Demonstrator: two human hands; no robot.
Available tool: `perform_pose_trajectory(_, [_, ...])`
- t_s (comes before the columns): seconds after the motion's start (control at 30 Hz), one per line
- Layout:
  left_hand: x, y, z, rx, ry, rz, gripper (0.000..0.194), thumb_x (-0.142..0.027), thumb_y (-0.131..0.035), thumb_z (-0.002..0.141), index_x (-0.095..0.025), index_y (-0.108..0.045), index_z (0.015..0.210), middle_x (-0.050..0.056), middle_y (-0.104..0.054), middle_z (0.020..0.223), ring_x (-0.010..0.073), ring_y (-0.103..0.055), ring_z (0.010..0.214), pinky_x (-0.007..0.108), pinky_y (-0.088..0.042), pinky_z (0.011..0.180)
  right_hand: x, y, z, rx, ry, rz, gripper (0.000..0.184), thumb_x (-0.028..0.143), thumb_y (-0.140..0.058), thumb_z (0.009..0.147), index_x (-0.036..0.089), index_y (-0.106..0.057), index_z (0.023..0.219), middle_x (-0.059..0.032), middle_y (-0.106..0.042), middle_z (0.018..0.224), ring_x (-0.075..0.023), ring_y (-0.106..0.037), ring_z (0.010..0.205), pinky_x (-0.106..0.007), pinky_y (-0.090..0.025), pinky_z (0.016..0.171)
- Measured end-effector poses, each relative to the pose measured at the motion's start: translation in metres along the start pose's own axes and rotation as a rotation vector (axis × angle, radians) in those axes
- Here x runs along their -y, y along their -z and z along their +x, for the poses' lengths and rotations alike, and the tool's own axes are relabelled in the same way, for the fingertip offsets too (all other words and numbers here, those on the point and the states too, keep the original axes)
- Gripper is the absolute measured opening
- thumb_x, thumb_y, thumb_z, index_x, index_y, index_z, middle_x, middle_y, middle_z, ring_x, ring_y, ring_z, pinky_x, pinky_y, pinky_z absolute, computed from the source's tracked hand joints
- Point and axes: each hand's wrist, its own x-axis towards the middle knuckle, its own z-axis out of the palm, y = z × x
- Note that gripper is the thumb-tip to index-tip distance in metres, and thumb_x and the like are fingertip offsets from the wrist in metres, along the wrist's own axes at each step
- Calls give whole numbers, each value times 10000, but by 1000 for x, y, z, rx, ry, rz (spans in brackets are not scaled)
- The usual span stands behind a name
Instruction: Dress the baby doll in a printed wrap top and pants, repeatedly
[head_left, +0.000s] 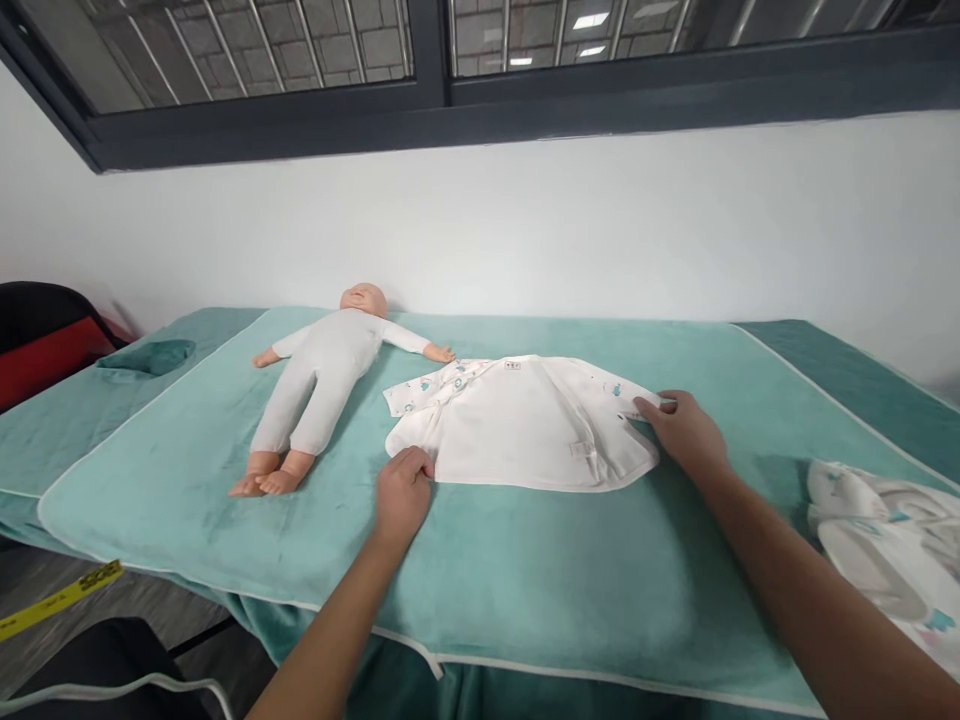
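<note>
A white baby shirt (517, 425) with small teal prints on its sleeves lies spread open on the green padded cover, its inside facing up. My left hand (405, 490) pinches its lower left hem. At the other side, my right hand (684, 430) grips the end of the right sleeve between thumb and fingers. Left of the shirt, a baby doll (330, 370) in a white bodysuit lies on its back, arms spread. One of the doll's hands reaches close to the shirt's left shoulder.
Folded white printed baby clothing (892, 540) lies at the right edge of the green cover (570, 590). A black and red bag (52, 345) stands far left. Behind the bed is a white wall (525, 230) under a dark window frame (427, 120). A black chair (112, 665) is at lower left.
</note>
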Motion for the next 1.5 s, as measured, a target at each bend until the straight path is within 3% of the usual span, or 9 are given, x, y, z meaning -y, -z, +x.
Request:
perform_pose_trajectory(0.47, [-5,2,2,26,70,24,208,-57,-368,668,-206,-478,573,-13,-522,562,142,-500,576,253,-360,567,-4,-14,59,-270,70,287,370,335,-502,824,128,-602,1114,-130,-652,981,-232,-588,823,-391,-464,813])
perform_pose_trajectory(0.63, [-5,1,3,29,83,33,205,-57,-367,675,-208,-465,575,-11,-530,572,145,-519,596,254,-384,578,1,-12,49,-366,250,173,441,308,-485,878,52,-558,1229,-256,-571,1246,-318,-506,1176,-444,-346,1038])
perform_pose_trajectory(0.83, [-5,1,0,5,70,19,210,-59,-373,709,-211,-458,590,0,-541,620,153,-532,640,270,-420,623,7,-32,36,20,732,-132,356,291,-434,923,160,-612,1202,-147,-600,1317,-282,-514,1251,-466,-380,1040])
perform_pose_trajectory(0.93, [6,4,14,-138,136,28,192,-75,-398,745,-209,-532,715,32,-597,787,175,-574,805,303,-457,742,3,-39,38,72,719,-206,376,299,-390,942,158,-633,1191,-145,-601,1323,-287,-508,1270,-480,-387,1032])
perform_pose_trajectory(1.03, [26,10,42,-296,402,111,178,-199,-484,818,-192,-571,974,77,-610,975,204,-583,918,340,-469,797,-1,-38,39,0,684,-235,380,302,-393,936,153,-647,1176,-154,-612,1306,-298,-514,1264,-495,-388,1025])
perform_pose_trajectory(1.13, [47,15,71,-238,496,140,410,-378,-599,811,-150,-542,1147,103,-620,985,238,-604,887,363,-468,759,-2,-35,38,-72,627,-218,364,296,-392,930,151,-664,1123,-151,-644,1251,-291,-546,1219,-478,-401,1010])
perform_pose_trajectory(1.23, [61,17,87,-85,465,166,493,-423,-661,769,-189,-560,1191,52,-652,862,243,-616,825,337,-442,706,1,-31,37,-101,590,-203,340,301,-404,915,158,-670,1072,-139,-666,1202,-286,-577,1151,-451,-421,972])
perform_pose_trajectory(1.33, [69,17,94,21,355,217,300,-339,-605,809,-236,-635,1090,18,-647,768,211,-604,736,301,-404,643,6,-27,35,-115,610,-194,313,302,-419,900,166,-677,1012,-129,-691,1122,-283,-598,1068,-424,-433,920])
perform_pose_trajectory(1.5, [76,13,103,-41,207,184,211,-185,-475,856,-214,-670,932,38,-627,877,183,-594,839,286,-431,750,14,-22,27,-48,656,-180,270,335,-422,900,209,-658,866,-82,-698,1009,-246,-594,920,-364,-433,786])
